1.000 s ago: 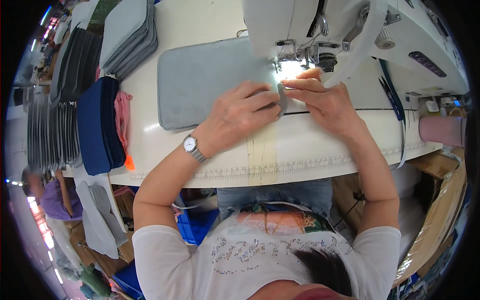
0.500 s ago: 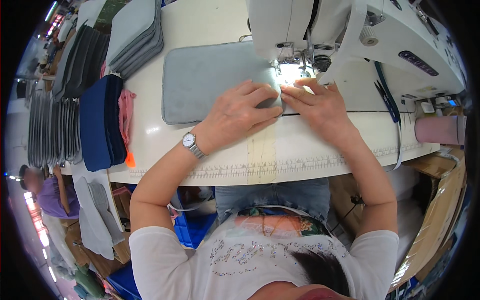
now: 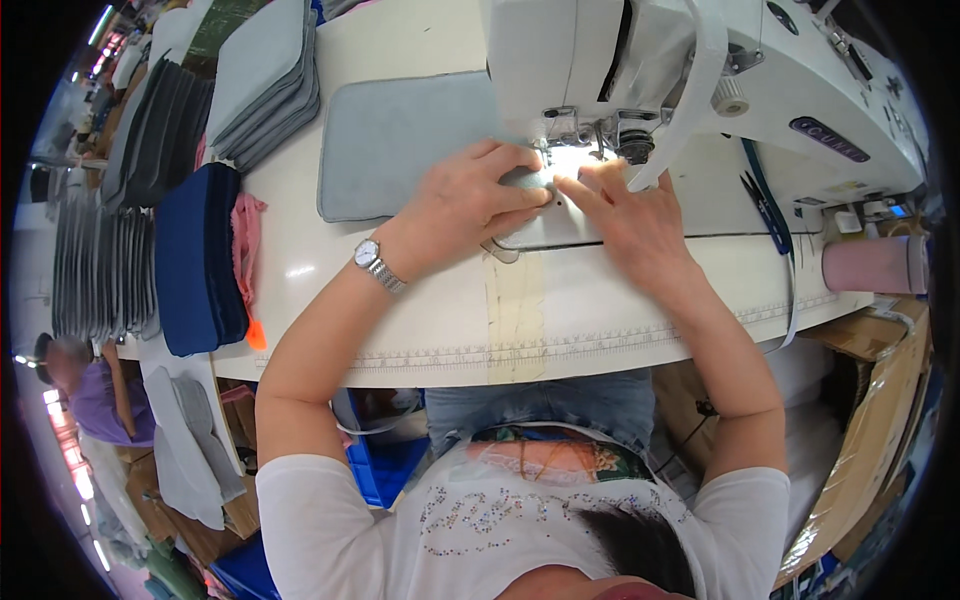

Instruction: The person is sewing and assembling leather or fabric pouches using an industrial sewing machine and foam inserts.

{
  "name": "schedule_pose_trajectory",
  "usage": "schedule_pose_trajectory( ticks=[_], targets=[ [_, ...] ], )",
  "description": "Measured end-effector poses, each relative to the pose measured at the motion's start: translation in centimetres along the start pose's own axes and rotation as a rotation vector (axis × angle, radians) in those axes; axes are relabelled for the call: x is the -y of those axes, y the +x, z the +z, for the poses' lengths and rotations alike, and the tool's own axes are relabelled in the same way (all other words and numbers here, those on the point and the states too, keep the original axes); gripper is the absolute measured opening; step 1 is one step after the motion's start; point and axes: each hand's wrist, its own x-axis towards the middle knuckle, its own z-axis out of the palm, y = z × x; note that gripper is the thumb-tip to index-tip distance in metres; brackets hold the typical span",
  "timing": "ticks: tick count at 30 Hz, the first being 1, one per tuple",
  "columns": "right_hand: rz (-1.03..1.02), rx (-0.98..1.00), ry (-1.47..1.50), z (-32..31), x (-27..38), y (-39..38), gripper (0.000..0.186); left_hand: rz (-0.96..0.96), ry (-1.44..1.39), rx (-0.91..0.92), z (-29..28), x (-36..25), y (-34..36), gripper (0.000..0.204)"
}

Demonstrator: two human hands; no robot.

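Observation:
A grey, round-cornered fabric panel (image 3: 400, 150) lies flat on the white table, its right end by the lit needle area of a white sewing machine (image 3: 555, 60). My left hand (image 3: 465, 200) rests on that end, fingers bent and thumb and fingertips closed at the panel's edge. A metal watch (image 3: 368, 254) is on my left wrist. To the right of the needle, my right hand (image 3: 640, 215) has its fingers bent together close to the panel's edge. Glare from the lamp hides what its fingertips pinch.
Stacked grey panels (image 3: 262, 80), dark blue pieces (image 3: 195, 260) and a pink cloth (image 3: 246, 245) are on the left. Thread snips (image 3: 766, 210) and a pink cup (image 3: 875, 265) stand to the right. A ruler strip (image 3: 600, 345) follows the front edge. Another person (image 3: 105, 395) sits far left.
The panel has slid away from me, baring more of the machine's bed plate near my left hand. Both hands have moved with it, and the right fingers are more bent.

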Motion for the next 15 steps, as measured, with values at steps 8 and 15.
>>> schedule_pose_trajectory(
  ticks=[8,15],
  targets=[
    [-0.032,0.003,0.027,0.21,0.01,-0.13,0.037,0.004,-0.022,-0.006,-0.11,0.68,0.23,0.019],
    [-0.002,0.018,-0.018,0.19,0.0,0.09,0.038,-0.104,-0.064,-0.012,-0.15,1.05,0.04,0.014]
  ],
)
